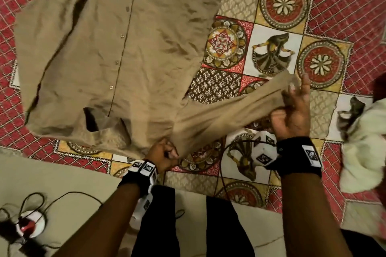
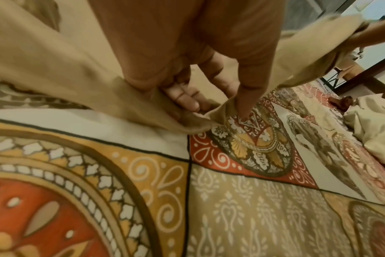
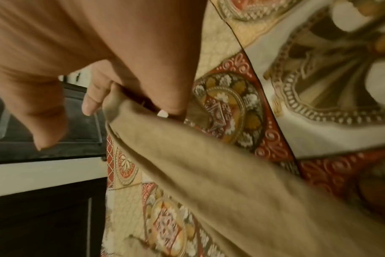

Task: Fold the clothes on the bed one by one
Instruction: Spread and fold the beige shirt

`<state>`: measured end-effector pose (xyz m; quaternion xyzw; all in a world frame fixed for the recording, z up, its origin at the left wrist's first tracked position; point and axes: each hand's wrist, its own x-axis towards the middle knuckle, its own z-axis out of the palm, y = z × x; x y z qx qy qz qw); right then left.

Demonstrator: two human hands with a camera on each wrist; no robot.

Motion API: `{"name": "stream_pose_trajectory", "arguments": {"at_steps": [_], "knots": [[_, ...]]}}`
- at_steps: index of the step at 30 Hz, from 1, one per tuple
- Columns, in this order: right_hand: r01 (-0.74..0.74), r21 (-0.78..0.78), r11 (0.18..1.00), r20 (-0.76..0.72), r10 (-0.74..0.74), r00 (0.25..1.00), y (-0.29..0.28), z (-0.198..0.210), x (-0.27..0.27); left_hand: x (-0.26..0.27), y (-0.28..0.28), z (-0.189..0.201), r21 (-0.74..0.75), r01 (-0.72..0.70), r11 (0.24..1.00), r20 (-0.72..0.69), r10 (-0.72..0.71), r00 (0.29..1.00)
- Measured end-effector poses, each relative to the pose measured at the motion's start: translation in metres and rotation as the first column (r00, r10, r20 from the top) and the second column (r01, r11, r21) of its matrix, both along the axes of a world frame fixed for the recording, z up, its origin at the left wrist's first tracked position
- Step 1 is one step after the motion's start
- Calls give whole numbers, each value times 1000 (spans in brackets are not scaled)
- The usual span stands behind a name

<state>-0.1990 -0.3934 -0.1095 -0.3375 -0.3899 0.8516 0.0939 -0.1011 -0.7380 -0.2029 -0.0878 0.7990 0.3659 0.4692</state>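
You have the tan shirt (image 1: 108, 48) spread button-side up on the patterned bedspread (image 1: 277, 52), collar toward the near edge, with most of its body lying to the left. Your left hand (image 1: 161, 154) pinches the cloth at the shoulder by the near edge, fingers curled into it. Your right hand (image 1: 292, 110) holds the end of the sleeve (image 1: 219, 115) lifted off the bed, thumb and some fingers gripping the cuff while the other fingers stand loose and spread.

The sleeve hangs taut between your two hands. If the right-hand pinch slips, the cuff probably drops in a heap and the fold line goes crooked. Pull too hard and you may drag the whole body rightward, rucking up the already creased front. The far left side looks doubled under itself, so a fold made now could trap that wrinkle.

A crumpled white garment (image 1: 359, 142) lies near the right edge, apart from the shirt but close to where your right hand swings. On the floor at near left sit a small round device (image 1: 31, 225) and its cables (image 1: 41, 198), clear of the bed.
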Motion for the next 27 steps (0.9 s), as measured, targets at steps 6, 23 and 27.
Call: {"name": "stream_pose_trajectory", "arguments": {"at_steps": [6,23,27], "knots": [[-64,243,968,98,41,994,75,-4,-5,0,6,-12,-79,93,992,51,-89,995],[-677,708,200,545,455,704,40,-92,53,-16,110,-23,-374,96,922,-472,-279,836],[-566,795,217,504,282,816,60,-111,-8,-4,108,-30,-408,91,908,-499,-305,811]]}}
